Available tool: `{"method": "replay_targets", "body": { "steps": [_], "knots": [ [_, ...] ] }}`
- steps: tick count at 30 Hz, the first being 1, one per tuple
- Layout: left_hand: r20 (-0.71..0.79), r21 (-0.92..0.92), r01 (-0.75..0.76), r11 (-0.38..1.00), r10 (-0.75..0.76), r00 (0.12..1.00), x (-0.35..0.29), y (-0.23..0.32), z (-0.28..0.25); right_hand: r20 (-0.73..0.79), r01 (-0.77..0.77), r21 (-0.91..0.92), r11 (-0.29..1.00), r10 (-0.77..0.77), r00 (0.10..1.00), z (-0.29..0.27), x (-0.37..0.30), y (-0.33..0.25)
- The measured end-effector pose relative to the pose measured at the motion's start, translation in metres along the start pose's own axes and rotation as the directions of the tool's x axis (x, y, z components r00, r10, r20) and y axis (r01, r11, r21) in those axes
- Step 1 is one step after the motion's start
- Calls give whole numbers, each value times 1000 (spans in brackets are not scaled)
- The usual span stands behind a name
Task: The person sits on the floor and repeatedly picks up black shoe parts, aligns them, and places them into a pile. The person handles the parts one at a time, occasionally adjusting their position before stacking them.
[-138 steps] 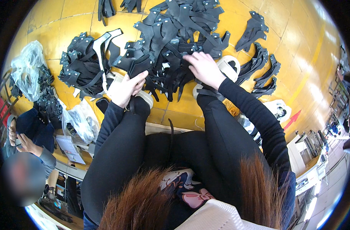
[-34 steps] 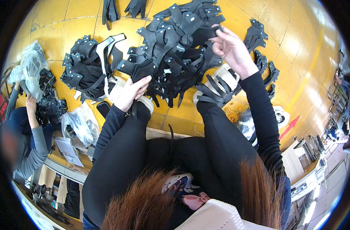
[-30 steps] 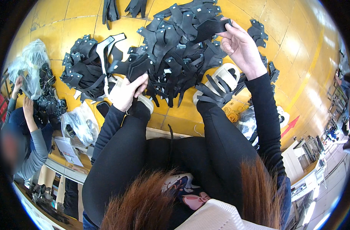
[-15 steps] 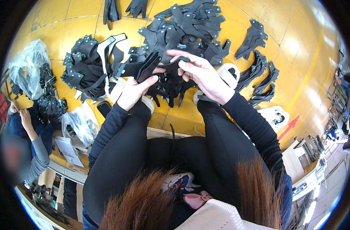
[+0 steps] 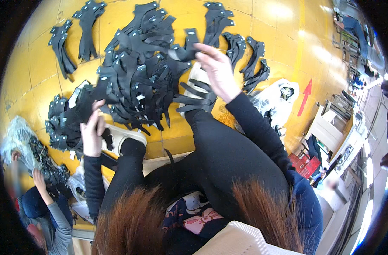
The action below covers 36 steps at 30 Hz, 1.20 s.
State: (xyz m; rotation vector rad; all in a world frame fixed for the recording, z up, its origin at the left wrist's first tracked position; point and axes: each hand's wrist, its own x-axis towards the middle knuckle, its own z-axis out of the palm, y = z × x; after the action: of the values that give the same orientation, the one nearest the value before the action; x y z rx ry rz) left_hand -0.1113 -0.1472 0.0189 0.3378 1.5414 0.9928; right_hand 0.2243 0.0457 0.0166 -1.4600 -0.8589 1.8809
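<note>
**A:** Yellow tiled floor (image 5: 283,38) is your work surface; you sit on it with your legs out toward twelve o'clock, and the big heap of black straps (image 5: 139,76) lies just past your feet, so either arm can reach it.

**B:** And what are my hands doing?

**A:** Your right hand (image 5: 217,70), up at about one o'clock from your knees, has its fingers pinched on one black strap piece (image 5: 183,52), lifted at the heap's right edge. I'd judge you hold it by the end so the rest hangs free of the tangle. Your left hand (image 5: 92,134), out at nine o'clock, is closed around a strap end beside the smaller bundle (image 5: 62,123); how tightly, I cannot tell, since the fingers curl away from view.

**B:** Anything sorted around me?

**A:** Small fanned groups lie apart from the heap: one at eleven o'clock (image 5: 75,38), another at one o'clock (image 5: 251,63), and a flat row of straps (image 5: 194,100) across your right foot. They seem kept separate so the pieces don't mix back in.

**B:** What else is near?

**A:** Your white shoe (image 5: 122,138) touches the heap's lower edge. A clear plastic bag (image 5: 279,100) rests at three o'clock beside a red arrow (image 5: 305,97) painted on the floor. At eight o'clock another person (image 5: 47,204) reaches into a bag of dark parts (image 5: 20,140).
</note>
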Motion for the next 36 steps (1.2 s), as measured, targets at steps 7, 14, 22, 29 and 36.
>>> {"method": "replay_targets", "body": {
  "steps": [7,14,22,29,36],
  "knots": [
    [-100,-146,184,972,-200,975,69,39,-102,-406,108,109,988,-55,912,-158,-49,-30],
    [-150,82,216,973,-203,968,196,54,-171,-326,-105,-23,994,92,941,-218,-7,26],
    [-201,89,76,993,-57,978,243,62,-179,-337,-61,-126,990,15,941,-231,32,50],
    [-309,-43,8,999,-21,951,254,52,-201,-352,-77,-62,995,51,934,-248,12,54],
    [-296,-116,-32,993,-4,955,268,35,-231,-613,8,67,998,35,789,-275,-44,64]
  ]
}}
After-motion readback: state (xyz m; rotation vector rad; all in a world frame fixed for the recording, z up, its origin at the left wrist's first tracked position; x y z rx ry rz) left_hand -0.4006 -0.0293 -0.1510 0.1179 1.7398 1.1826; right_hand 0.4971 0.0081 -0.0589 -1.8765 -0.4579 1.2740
